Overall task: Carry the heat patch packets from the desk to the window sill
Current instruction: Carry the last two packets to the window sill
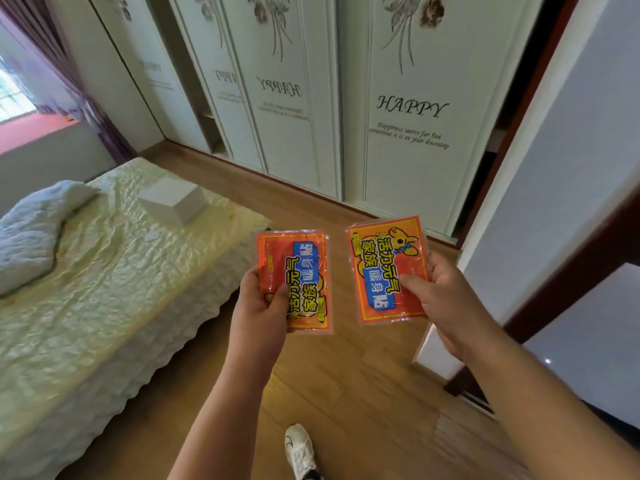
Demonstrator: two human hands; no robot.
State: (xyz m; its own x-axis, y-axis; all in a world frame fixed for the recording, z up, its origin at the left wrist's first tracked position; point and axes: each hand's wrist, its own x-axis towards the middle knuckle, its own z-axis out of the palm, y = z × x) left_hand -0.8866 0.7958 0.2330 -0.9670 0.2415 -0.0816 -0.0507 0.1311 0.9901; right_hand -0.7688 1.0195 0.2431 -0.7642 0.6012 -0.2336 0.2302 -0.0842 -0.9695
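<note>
Each hand, left [263, 306] and right [440, 292], has its grip clamped on one heat patch packet [301, 271] [388, 268], long axes upright mid-frame, window sill [38, 128] far upper left, nearer the left hand.

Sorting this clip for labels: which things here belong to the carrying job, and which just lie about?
Job: left hand with a heat patch packet; right hand with the second packet; window sill.
Lying about: white box, quilt, bed.

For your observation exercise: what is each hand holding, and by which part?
The left hand holds one heat patch packet by its lower left edge. The right hand holds another packet by its right edge, thumb on front.
</note>
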